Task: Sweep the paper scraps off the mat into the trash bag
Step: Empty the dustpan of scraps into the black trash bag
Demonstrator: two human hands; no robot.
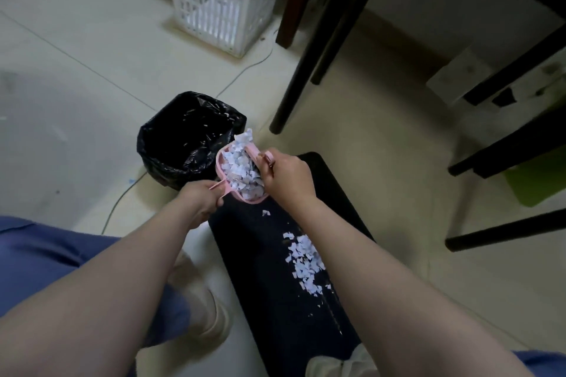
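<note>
A black mat lies on the floor with a pile of white paper scraps on its middle. My left hand grips the handle of a pink dustpan heaped with scraps, held at the mat's far end beside the black trash bag. My right hand grips a small pink brush that rests against the scraps in the pan. The pan's far lip touches the bag's near rim, and some scraps stick out over it.
A white slatted basket stands behind the bag. Dark table and chair legs rise at the right. A thin cable runs across the pale floor. My blue-trousered knees and light shoes are at the bottom.
</note>
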